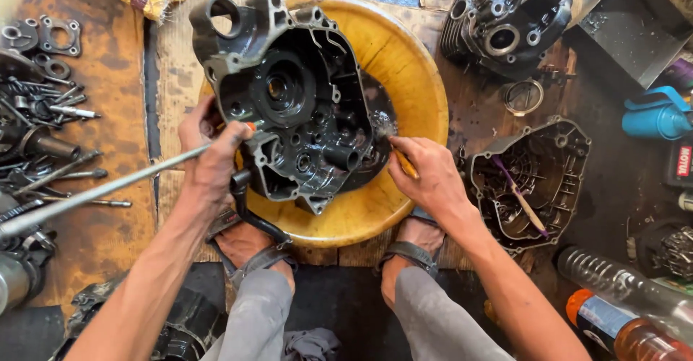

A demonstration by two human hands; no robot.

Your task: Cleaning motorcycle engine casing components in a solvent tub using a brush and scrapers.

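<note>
A black, oily engine crankcase half (289, 94) stands tilted in a yellow basin (404, 65). My left hand (209, 155) grips the case's lower left edge and also holds a long metal rod (108, 188) that runs off to the left. My right hand (426, 177) is closed on a small brush with a yellow handle (406, 164). Its bristles touch the case's right rim, where liquid splashes. My two sandalled feet rest beneath the basin.
Bolts, sockets and gaskets (43, 101) lie scattered on the left. A cylinder head (505, 14) sits top right, an engine side cover (530, 180) with a purple brush in it on the right. Bottles (621, 303) and a blue container (653, 115) are at the right edge.
</note>
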